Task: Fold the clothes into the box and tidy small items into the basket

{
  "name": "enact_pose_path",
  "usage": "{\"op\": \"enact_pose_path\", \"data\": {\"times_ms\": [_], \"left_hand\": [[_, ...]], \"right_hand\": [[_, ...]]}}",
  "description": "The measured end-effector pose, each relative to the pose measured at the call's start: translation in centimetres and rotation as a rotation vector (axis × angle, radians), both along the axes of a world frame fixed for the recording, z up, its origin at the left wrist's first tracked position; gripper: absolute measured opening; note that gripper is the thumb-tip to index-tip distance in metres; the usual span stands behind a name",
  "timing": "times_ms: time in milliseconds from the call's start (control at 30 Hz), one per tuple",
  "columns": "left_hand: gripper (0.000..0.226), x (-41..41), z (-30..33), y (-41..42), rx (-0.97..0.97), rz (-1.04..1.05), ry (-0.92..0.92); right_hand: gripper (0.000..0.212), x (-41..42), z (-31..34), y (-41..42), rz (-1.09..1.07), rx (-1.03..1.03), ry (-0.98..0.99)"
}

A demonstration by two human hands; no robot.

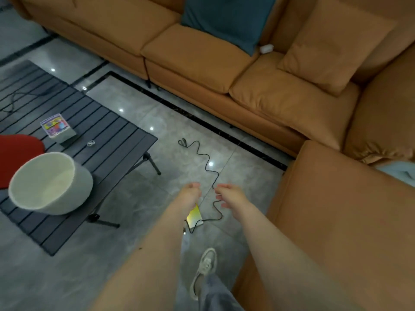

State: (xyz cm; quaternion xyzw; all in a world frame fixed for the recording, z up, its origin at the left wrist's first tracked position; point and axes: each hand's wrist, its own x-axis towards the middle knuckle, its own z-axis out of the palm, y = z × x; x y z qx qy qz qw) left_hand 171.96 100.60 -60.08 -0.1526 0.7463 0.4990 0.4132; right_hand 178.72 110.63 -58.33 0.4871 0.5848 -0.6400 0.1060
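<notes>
Black cable [207,163] snakes on floor; both hands, left [190,195] and right [229,196], loosely curled, hold nothing; gather loops, then basket [74,176].

Black cable [203,154] squiggles over the grey marble floor [139,122] between the hands, with a yellow-green card [195,215] under the left one. Off to the left, a cream basket [50,182] on the dark slatted tabletop [107,131]; beyond the hands, an orange sofa [258,90] with a teal cushion [226,19].

Arms: ours are bare, no sleeves in sight
Trousers [215,292]: we wear loose pale-blue denim
Shoe [205,269]: our off-white laced sneaker, grey panels
</notes>
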Motion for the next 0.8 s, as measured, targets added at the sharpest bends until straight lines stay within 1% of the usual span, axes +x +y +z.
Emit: {"op": "enact_pose_path", "data": {"times_ms": [100, 200, 333, 567, 667, 800], "left_hand": [[0.035, -3.5, -0.1, 4.7, -0.016, -0.062, 0.018], [0.038, -6.2, -0.3, 8.2, -0.046, -0.136, 0.003], [0.04, -10.5, -1.1, 13.3, -0.053, -0.201, -0.002], [0.044, -19.0, -3.7, 21.7, -0.069, -0.322, -0.03], [0.044, -23.8, -4.8, 25.1, -0.078, -0.378, -0.045], [0.045, -32.6, -4.7, 30.1, -0.105, -0.481, -0.056]], "right_hand": [[0.027, -3.2, 0.3, 4.5, -0.047, 0.027, -0.017], [0.02, -5.4, 0.2, 8.2, -0.074, 0.018, -0.034], [0.031, -9.0, -0.1, 13.1, -0.098, 0.045, -0.04], [0.019, -16.5, -2.3, 20.9, -0.196, 0.055, -0.073], [0.013, -21.0, -3.9, 24.8, -0.275, 0.051, -0.095], [0.019, -29.3, -4.4, 29.5, -0.357, -0.001, -0.093]]}}
